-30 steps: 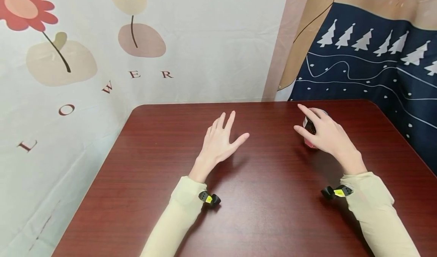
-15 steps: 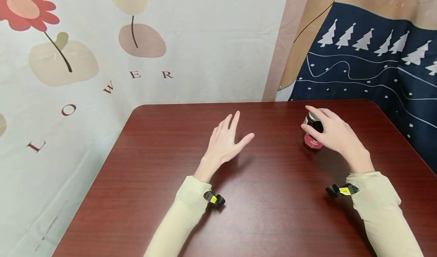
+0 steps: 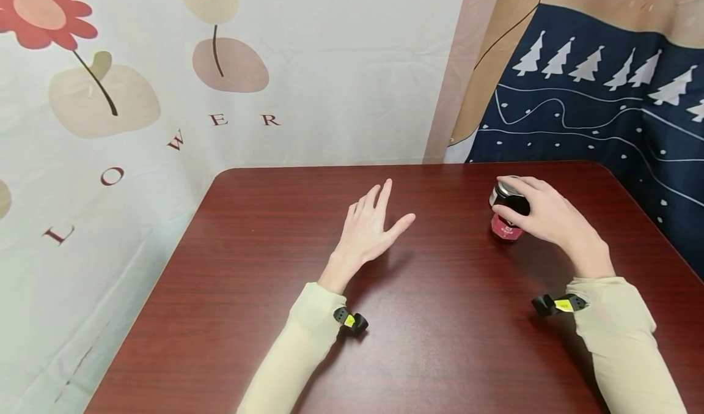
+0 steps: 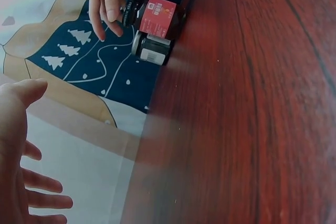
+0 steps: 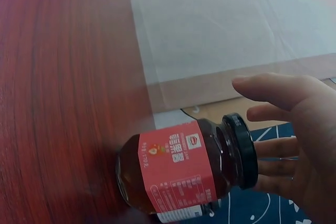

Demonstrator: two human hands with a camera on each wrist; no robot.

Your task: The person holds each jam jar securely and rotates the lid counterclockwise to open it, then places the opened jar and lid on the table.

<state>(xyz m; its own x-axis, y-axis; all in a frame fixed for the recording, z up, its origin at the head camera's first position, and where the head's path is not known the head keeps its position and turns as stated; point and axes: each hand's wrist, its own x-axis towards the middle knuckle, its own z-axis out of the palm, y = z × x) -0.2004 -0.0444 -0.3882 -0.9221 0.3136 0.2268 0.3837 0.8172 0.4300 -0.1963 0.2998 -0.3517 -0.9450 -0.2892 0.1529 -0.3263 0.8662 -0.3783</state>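
Observation:
A glass jar [image 5: 176, 163] with a red label and a black screw lid stands upright on the table. Close behind it is a second, smaller jar [image 4: 153, 50] with a silvery lid and a white label, partly hidden in the head view. My right hand [image 3: 555, 218] hovers over the red-labelled jar, thumb and fingers spread about its lid. In the right wrist view a gap shows between the thumb and that black lid [image 5: 242, 150]. My left hand [image 3: 365, 233] is held above the middle of the table, fingers extended, thumb out to the side, holding nothing.
The dark red wooden table [image 3: 247, 340] has its far edge against a white cloth [image 3: 352, 65] printed with flowers and letters. A navy cloth [image 3: 594, 114] with white trees hangs behind the right corner. Each wrist wears a small black camera.
Both hands have drifted to the right. As the right hand shifted, the red label and the silvery lid came into clearer sight; the fingers have bent slightly downward.

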